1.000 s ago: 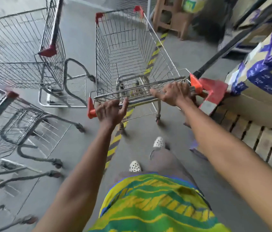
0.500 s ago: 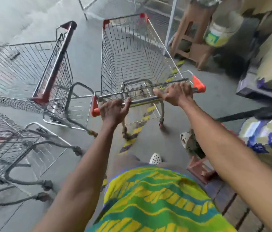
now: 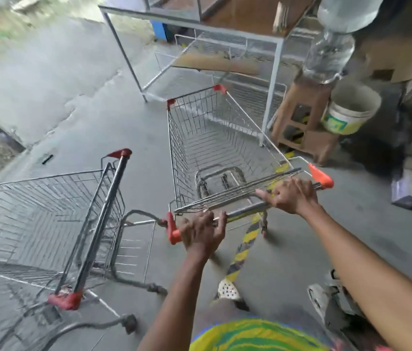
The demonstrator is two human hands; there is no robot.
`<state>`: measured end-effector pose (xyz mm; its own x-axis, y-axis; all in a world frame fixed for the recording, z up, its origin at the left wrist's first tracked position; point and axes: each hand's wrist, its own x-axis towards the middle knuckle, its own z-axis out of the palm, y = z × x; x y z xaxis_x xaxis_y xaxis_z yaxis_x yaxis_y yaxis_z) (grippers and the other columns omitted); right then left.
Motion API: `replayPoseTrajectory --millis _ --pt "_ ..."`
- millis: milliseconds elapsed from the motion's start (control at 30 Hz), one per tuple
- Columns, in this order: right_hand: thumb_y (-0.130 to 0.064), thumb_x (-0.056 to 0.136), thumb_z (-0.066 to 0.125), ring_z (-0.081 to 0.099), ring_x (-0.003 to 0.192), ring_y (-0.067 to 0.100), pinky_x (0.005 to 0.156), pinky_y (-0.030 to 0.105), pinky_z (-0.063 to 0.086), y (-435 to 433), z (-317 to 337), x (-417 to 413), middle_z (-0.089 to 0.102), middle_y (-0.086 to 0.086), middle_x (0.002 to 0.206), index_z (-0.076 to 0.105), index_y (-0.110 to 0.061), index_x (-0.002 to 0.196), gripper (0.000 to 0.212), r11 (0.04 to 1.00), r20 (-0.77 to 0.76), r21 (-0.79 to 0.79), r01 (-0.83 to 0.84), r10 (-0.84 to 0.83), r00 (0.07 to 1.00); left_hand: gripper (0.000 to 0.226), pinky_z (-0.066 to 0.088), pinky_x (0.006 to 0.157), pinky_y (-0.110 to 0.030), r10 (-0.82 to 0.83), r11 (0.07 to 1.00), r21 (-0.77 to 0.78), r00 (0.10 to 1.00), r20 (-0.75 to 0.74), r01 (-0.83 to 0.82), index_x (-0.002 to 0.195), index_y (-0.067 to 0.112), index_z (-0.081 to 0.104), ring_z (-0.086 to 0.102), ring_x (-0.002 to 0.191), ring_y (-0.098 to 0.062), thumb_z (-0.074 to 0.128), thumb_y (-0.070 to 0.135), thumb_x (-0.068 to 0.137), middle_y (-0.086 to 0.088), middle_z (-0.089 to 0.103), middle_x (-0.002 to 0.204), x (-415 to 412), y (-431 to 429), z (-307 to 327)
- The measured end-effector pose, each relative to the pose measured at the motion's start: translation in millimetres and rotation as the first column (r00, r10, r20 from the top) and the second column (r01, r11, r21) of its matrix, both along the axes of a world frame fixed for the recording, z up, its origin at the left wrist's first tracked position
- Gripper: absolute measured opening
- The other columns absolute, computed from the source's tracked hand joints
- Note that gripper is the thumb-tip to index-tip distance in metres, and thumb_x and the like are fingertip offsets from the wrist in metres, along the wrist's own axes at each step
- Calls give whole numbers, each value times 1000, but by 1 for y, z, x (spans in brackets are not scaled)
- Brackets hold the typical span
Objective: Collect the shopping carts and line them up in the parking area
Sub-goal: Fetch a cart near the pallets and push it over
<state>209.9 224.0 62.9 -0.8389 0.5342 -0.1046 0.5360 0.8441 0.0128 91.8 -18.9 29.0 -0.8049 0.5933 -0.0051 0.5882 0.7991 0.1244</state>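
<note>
You've got both hands wrapped round the handlebar [image 3: 248, 211] of the shopping cart [image 3: 215, 148]: left hand [image 3: 201, 235] by the orange end cap [image 3: 172, 228], right hand [image 3: 292, 196] near the other end. The cart sits on the concrete over a yellow-black floor stripe [image 3: 243, 252]. A second cart [image 3: 55, 219] is just beside it on your left, with a wooden stool [image 3: 303, 120] and a white bucket [image 3: 349, 110] ahead right.

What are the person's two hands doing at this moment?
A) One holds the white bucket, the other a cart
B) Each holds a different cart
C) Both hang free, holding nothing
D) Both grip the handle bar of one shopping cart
D: the left hand and the right hand are both curled round the handle bar of the same shopping cart.
</note>
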Motion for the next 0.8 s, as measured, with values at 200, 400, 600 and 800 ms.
replayPoseTrajectory --millis 200,400,600,800 --pt "-88 88 27 67 111 31 88 37 46 41 9 -66 74 12 115 79 -19 99 86 1000 104 -10 25 -24 994 72 41 90 -39 -41 999 -9 998 56 42 85 22 69 69 90 -25 20 75 89 -1 74 88 -70 44 1" --pt "-94 81 19 71 94 32 77 35 43 96 -6 -133 76 14 94 78 -17 81 98 997 -2 68 -37 37 999 66 39 79 -36 -45 998 53 997 69 41 78 22 66 67 81 -27 29 73 96 -5 71 80 -137 90 10" --pt "-97 79 15 70 88 36 71 37 41 166 -23 -211 73 21 89 80 -15 84 104 995 -21 61 -81 82 996 66 40 79 -36 37 995 96 999 21 -39 76 19 67 66 78 -28 34 72 95 -6 69 78 -201 151 0" --pt "-96 80 13 63 76 32 65 35 32 225 -23 -276 67 15 78 81 -24 87 99 987 2 32 -156 156 988 74 44 90 -39 148 984 91 988 45 -151 76 22 70 64 76 -24 26 79 92 0 68 72 -252 203 -7"
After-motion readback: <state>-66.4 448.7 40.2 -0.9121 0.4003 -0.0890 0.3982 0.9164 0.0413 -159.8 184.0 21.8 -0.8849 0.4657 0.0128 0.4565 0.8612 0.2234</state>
